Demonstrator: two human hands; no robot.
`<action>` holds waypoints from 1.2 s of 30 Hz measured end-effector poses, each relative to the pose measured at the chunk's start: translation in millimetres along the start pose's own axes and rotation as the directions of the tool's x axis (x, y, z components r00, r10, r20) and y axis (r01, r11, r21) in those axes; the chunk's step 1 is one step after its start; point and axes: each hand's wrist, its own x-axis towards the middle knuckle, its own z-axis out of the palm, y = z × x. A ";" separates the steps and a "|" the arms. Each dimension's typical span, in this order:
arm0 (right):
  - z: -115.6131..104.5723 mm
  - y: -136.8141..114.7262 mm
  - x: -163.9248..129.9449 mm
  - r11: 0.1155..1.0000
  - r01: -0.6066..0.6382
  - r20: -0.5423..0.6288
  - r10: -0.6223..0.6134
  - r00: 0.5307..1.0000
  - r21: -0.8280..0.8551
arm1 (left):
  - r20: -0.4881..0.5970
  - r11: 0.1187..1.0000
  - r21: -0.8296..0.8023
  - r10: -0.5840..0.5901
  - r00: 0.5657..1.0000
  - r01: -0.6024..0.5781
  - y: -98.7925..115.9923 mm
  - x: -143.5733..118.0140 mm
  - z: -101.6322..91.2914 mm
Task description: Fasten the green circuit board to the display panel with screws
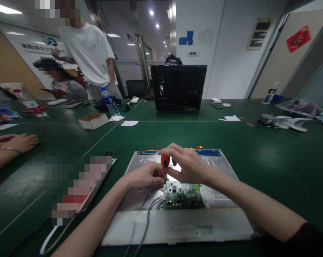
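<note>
A flat silver display panel (pixel 222 223) lies back side up on the table in front of me. On its middle sits a green circuit board (pixel 184 196), and grey cables (pixel 148 217) run from the board's left side toward me. My right hand (pixel 189 164) grips the red handle of a screwdriver (pixel 165 161), which stands upright with its tip at the board's upper left corner. My left hand (pixel 147 174) is closed, fingertips together beside the screwdriver's shaft; whether they pinch the shaft or a small part is hidden. A blue strip board (pixel 209 152) runs along the panel's far edge.
A black monitor housing (pixel 179 87) stands at the back. To the left lie a plugged-in tablet or phone (pixel 83 191), a small open box (pixel 94 121) and a water bottle (pixel 110 101). Another person's hands (pixel 16 142) rest at far left. Bracket-like parts (pixel 281 121) lie right.
</note>
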 end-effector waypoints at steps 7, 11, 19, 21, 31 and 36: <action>-1.2 1.7 0.1 1.000 0.008 0.004 -0.008 1.000 0.006 | 0.008 1.000 0.008 -0.028 1.000 0.028 2.7 -0.2 -0.1; -2.4 1.2 -0.9 0.999 0.003 0.027 -0.004 1.000 0.034 | 0.005 0.999 0.037 -0.039 0.999 0.039 0.2 0.1 0.0; -3.9 -0.8 1.4 0.999 -0.009 0.003 0.009 1.000 0.041 | 0.010 1.000 0.011 -0.002 1.000 0.002 -0.9 0.7 0.1; -3.0 -0.7 1.2 0.999 -0.007 -0.008 0.007 1.000 0.032 | 0.015 1.000 0.015 -0.011 1.000 0.011 1.0 0.3 -0.3; 0.1 2.8 -0.7 1.000 -0.001 -0.022 0.000 1.000 -0.016 | 0.014 1.000 0.012 0.018 1.000 -0.018 2.2 1.1 -1.0; -1.3 -0.1 -0.2 0.999 -0.016 -0.014 0.017 1.000 0.043 | -0.001 1.000 -0.005 0.010 1.000 -0.010 2.2 0.6 0.0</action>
